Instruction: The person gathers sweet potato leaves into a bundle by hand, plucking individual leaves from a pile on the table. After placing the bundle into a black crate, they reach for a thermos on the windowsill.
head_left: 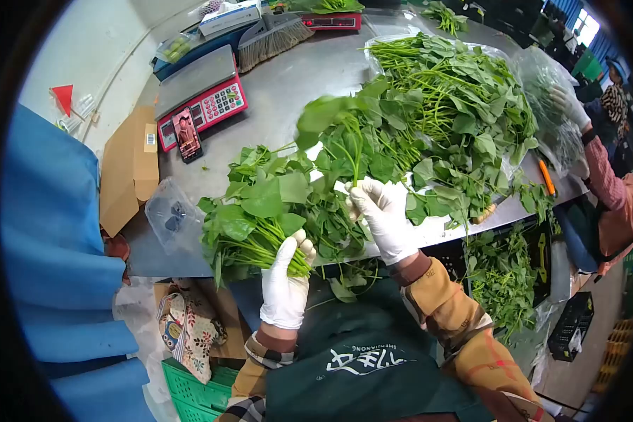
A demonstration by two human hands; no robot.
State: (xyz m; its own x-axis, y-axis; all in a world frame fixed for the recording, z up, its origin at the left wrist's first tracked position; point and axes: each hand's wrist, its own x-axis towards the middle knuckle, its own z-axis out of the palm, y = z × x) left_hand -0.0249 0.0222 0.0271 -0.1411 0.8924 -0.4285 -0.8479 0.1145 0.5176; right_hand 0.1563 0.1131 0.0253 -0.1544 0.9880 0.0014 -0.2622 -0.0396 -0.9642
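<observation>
White-gloved, my left hand (285, 285) is wrapped round the stems of a thick bunch of leafy greens (253, 232), whose broad leaves fan out to the left and up. My right hand (383, 219), also gloved, pinches a few stems of leafy greens (353, 151) upright, their leaves blurred at the top. Behind and right of my hands, a large pile of the same greens (457, 105) lies on the metal table (281, 77). Loose leaves (334, 225) lie between my two hands, partly over something white.
A pink scale (218, 105) with a phone (187, 135) against it stands back left, near a brush (271, 42). A crate of greens (499, 281) sits below the edge. At right, a co-worker's gloved hand (570, 105) touches a plastic bag (541, 84) near an orange-handled tool (546, 177).
</observation>
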